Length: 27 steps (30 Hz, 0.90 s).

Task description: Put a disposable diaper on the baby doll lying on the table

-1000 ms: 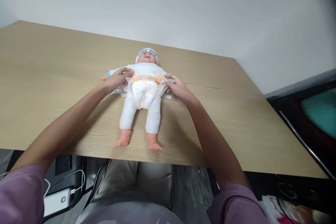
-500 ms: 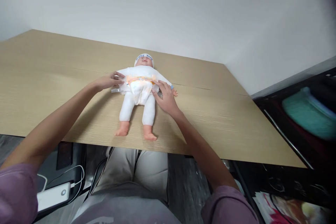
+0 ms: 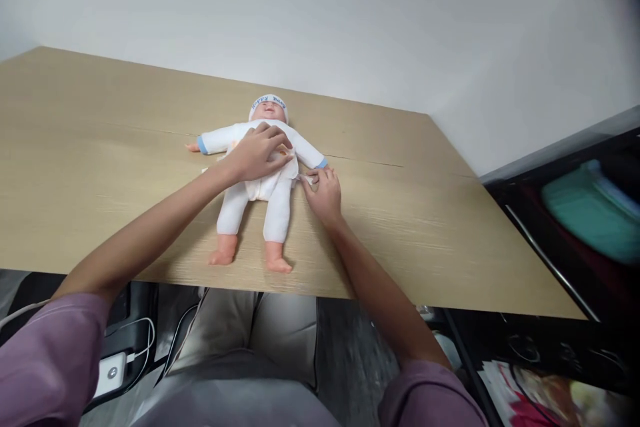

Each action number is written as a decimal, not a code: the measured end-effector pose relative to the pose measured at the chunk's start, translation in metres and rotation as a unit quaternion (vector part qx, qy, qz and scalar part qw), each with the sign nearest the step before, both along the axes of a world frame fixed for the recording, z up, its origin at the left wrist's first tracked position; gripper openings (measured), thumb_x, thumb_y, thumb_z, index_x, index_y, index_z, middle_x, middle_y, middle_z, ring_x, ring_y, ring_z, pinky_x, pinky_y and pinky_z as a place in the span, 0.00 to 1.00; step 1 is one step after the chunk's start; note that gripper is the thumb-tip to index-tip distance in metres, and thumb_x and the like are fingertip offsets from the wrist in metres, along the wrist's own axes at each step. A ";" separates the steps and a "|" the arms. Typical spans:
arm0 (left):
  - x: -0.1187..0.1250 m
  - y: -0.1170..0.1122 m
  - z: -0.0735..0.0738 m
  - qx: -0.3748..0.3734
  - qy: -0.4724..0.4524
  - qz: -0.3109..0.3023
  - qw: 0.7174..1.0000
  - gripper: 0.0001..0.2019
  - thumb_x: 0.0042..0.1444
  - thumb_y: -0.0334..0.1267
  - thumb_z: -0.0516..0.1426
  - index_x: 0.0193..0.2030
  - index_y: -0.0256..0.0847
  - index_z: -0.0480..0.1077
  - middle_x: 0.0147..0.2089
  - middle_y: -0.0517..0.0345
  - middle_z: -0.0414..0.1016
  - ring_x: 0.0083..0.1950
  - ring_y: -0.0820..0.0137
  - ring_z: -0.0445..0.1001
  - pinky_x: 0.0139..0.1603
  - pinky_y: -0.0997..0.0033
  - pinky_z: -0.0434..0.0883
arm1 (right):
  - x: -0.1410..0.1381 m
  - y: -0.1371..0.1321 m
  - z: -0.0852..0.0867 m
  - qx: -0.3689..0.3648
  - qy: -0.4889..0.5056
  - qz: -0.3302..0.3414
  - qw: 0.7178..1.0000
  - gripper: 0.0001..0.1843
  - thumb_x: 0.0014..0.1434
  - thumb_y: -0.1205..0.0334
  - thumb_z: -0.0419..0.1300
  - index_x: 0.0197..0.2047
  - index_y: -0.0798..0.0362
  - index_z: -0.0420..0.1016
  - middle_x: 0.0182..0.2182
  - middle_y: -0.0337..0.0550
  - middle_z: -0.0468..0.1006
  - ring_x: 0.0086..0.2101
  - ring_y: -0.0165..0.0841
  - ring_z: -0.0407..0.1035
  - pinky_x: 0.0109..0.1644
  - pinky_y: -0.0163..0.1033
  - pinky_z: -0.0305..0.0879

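A baby doll (image 3: 278,207) in a white suit and a white cap lies on its back on the wooden table (image 3: 100,167), feet toward me. A diaper (image 3: 261,188) is around its hips. My left hand (image 3: 257,152) lies flat across the doll's belly and the diaper's front, fingers stretched out. My right hand (image 3: 324,192) is at the doll's side by its hip, fingers pinched on the diaper's side tab.
The table's near edge runs just past the doll's feet. A dark cabinet (image 3: 575,213) with a teal object (image 3: 595,210) stands to the right. A white power bank (image 3: 113,373) with cables lies on the floor at the left, under the table.
My left hand moved from the doll's side onto its belly. My right hand slid from the diaper's front out to the side tab. The doll's arms are now uncovered.
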<state>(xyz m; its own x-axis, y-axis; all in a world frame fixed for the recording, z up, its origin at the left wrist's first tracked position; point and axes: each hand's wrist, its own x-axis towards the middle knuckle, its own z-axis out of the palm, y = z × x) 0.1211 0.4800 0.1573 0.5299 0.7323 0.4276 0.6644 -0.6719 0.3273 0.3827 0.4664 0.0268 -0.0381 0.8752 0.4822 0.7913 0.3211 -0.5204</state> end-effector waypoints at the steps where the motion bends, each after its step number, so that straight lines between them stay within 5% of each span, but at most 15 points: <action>1: 0.007 0.003 -0.002 -0.006 0.017 0.008 1.000 0.20 0.73 0.53 0.59 0.58 0.43 0.83 0.64 0.41 0.83 0.68 0.41 0.72 0.71 0.36 0.67 | 0.002 0.001 -0.001 -0.011 0.011 -0.009 1.000 0.14 0.73 0.47 0.64 0.48 0.49 0.78 0.44 0.54 0.83 0.49 0.51 0.75 0.65 0.60 0.72; 10: 0.015 0.013 -0.018 -0.007 0.058 0.050 0.997 0.26 0.61 0.58 0.70 0.60 0.47 0.84 0.69 0.43 0.79 0.71 0.31 0.67 0.71 0.30 0.63 | 0.004 0.008 0.004 -0.095 0.080 -0.069 0.990 0.17 0.62 0.45 0.72 0.37 0.44 0.71 0.35 0.45 0.81 0.41 0.48 0.76 0.55 0.55 0.75; 19: 0.018 0.010 -0.023 -0.003 0.068 0.058 0.996 0.31 0.58 0.58 0.72 0.65 0.48 0.83 0.70 0.41 0.78 0.72 0.27 0.66 0.70 0.30 0.63 | 0.000 0.003 0.025 -0.127 0.257 0.015 0.958 0.22 0.64 0.35 0.64 0.35 0.45 0.71 0.31 0.39 0.80 0.34 0.40 0.75 0.45 0.45 0.74; 27: 0.020 0.010 -0.026 0.006 0.074 0.062 0.995 0.28 0.58 0.55 0.71 0.62 0.44 0.82 0.70 0.40 0.79 0.70 0.28 0.67 0.65 0.32 0.64 | -0.058 0.030 0.056 -0.098 0.225 0.134 0.960 0.19 0.69 0.40 0.61 0.36 0.43 0.64 0.29 0.35 0.71 0.30 0.36 0.69 0.38 0.42 0.71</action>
